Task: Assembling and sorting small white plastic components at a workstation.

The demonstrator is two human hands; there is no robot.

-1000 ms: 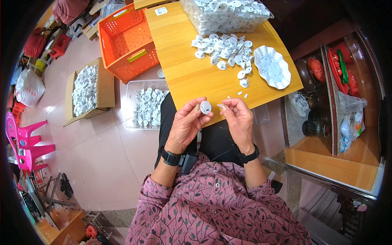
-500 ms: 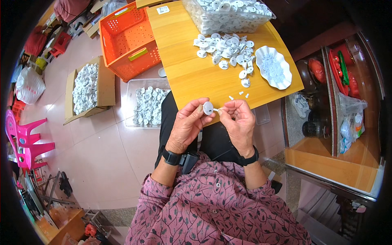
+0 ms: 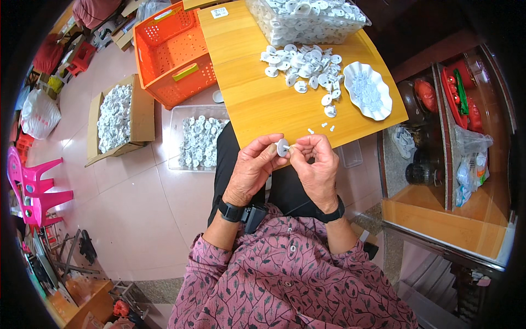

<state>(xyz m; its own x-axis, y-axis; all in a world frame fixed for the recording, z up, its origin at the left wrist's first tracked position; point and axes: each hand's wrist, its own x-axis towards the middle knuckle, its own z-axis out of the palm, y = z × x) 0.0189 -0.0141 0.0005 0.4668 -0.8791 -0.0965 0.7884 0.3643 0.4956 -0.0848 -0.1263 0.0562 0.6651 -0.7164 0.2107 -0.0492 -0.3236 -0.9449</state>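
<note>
White disc (image 3: 281,147) pinched in left hand (image 3: 249,170), pin (image 3: 287,147) pinched in right hand (image 3: 316,170), at disc's face

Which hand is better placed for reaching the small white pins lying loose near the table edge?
Right, probably: the right hand is nearer the loose pins, though it pinches another pin. The left hand is farther off, holding a white disc.

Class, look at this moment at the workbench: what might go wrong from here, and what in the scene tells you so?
1. The small white pin, pinched by the right hand, might slip.
2. The white disc might tilt, since the left hand grips it without support beneath.
3. The loose white pieces near the table edge might get knocked off.
</note>
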